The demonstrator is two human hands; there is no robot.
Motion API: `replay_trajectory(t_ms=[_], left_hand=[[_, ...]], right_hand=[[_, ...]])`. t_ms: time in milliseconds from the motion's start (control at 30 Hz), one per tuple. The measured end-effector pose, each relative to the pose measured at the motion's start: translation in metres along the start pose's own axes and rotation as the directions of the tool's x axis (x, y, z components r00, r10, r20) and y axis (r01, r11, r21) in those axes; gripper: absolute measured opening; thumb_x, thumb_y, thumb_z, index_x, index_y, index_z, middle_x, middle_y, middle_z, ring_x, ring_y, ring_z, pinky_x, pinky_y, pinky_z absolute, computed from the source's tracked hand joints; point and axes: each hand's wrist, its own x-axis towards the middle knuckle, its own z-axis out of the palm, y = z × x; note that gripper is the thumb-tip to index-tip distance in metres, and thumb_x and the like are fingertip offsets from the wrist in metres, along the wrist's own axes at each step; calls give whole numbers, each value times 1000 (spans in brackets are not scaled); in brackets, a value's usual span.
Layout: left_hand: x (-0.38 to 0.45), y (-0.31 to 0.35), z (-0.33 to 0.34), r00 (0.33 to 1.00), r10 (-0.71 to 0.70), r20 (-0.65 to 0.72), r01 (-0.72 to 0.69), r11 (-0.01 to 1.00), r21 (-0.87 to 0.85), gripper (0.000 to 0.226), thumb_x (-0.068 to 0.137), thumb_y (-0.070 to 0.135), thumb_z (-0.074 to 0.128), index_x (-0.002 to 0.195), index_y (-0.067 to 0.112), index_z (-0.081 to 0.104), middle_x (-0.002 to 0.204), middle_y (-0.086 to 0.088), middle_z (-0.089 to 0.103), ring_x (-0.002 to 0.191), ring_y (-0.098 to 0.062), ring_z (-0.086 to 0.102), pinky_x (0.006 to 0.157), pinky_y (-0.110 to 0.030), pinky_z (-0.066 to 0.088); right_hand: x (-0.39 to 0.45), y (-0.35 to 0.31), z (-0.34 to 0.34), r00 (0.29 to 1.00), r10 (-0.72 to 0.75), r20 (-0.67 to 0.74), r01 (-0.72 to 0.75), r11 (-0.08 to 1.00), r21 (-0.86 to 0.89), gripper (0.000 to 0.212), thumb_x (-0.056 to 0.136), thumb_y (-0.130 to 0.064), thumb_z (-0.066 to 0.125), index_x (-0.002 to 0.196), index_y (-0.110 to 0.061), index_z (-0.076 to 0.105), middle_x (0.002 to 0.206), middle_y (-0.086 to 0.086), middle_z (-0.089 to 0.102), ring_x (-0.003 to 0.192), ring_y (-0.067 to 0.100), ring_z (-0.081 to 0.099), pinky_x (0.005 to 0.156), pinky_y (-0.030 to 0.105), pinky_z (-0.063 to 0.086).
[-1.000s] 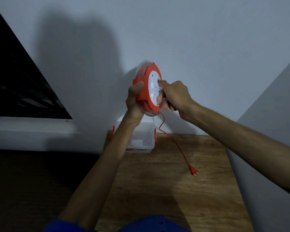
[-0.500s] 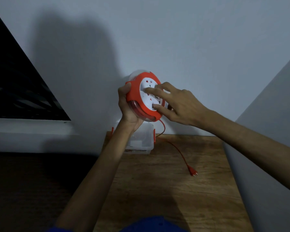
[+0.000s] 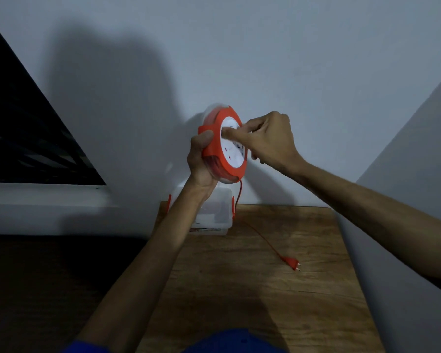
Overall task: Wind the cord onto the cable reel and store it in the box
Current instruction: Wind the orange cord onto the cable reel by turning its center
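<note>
I hold an orange cable reel (image 3: 215,149) with a white socket face up in front of the wall. My left hand (image 3: 200,161) grips its orange handle and rim from the left. My right hand (image 3: 267,141) pinches at the white face, fingers on the upper part. An orange cord (image 3: 262,239) drops from the reel's bottom and trails across the wooden table to its plug (image 3: 292,263). A clear plastic box (image 3: 219,210) with orange latches stands at the table's back edge, below the reel, partly hidden by my left forearm.
The wooden table (image 3: 265,301) fits into a corner, with a grey wall behind and another on the right. A dark window (image 3: 23,136) and white sill lie to the left. Dark floor lies left of the table.
My right hand has shifted from spread across the reel's face to a pinch near its top. The reel has turned a little, and the cord's slack loop is straighter.
</note>
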Motion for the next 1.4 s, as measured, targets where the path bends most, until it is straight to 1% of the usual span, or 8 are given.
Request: replay_trajectory(t_ms=[167,267,400,767,867,1167,1300,1400], left_hand=[[4,7,10,953,-93,288,76,995,70,84,53,57,98,105,-2,67,72,-10,72,60,-24,71,61,-37,62],[0,3,10,956,-107,274,101,994,35,73,57,58,95,94,0,70,72,-10,72,64,-25,72,64,-35,59],[-1,-1,2,996,-49,72,52,998,-44,85,55,61,93,116,4,79,105,-14,78,98,-29,77,86,-41,63],[-5,9,-12,992,-107,63,113,989,-99,121,47,66,92,144,4,53,120,-16,66,107,-35,66,82,-43,61],[-8,8,-10,980,-164,112,173,982,-78,122,47,65,94,144,5,52,120,-15,67,108,-34,67,85,-46,60],[-6,-1,1,997,-71,-6,71,997,-2,127,37,67,97,140,2,62,118,-17,75,105,-34,76,87,-48,64],[-4,3,3,998,-56,-43,60,993,101,134,26,70,99,137,6,62,112,-12,77,101,-27,77,85,-43,67],[-3,2,5,997,-56,-55,66,978,198,162,25,71,99,157,-7,45,125,-22,63,109,-36,68,85,-41,64]], right_hand=[[-15,3,20,905,421,57,-403,810,426,66,106,-42,59,47,-12,66,39,2,57,30,10,48,37,19,39],[-26,-4,18,985,170,-31,-145,909,391,56,106,-33,55,57,-12,72,47,9,66,38,21,60,44,26,49],[-35,0,11,969,-247,2,243,953,-182,22,107,-39,59,116,-20,65,91,2,74,71,18,68,69,37,57],[-15,26,-23,680,-522,515,733,453,-508,56,114,-46,35,169,-33,31,151,23,54,72,36,72,58,41,61],[-7,25,-26,665,-509,546,740,544,-395,61,110,-53,46,166,-29,39,149,19,64,97,39,78,71,45,66],[-13,11,-3,983,-174,52,181,963,-198,73,70,-72,66,122,-25,82,101,6,87,82,18,80,77,37,67],[-7,7,4,991,125,-39,-124,992,33,50,86,-58,78,60,-16,75,53,-12,71,44,1,59,52,28,50],[-2,5,6,908,416,60,-420,892,166,56,92,-53,72,80,2,76,61,5,72,33,3,46,43,21,39]])
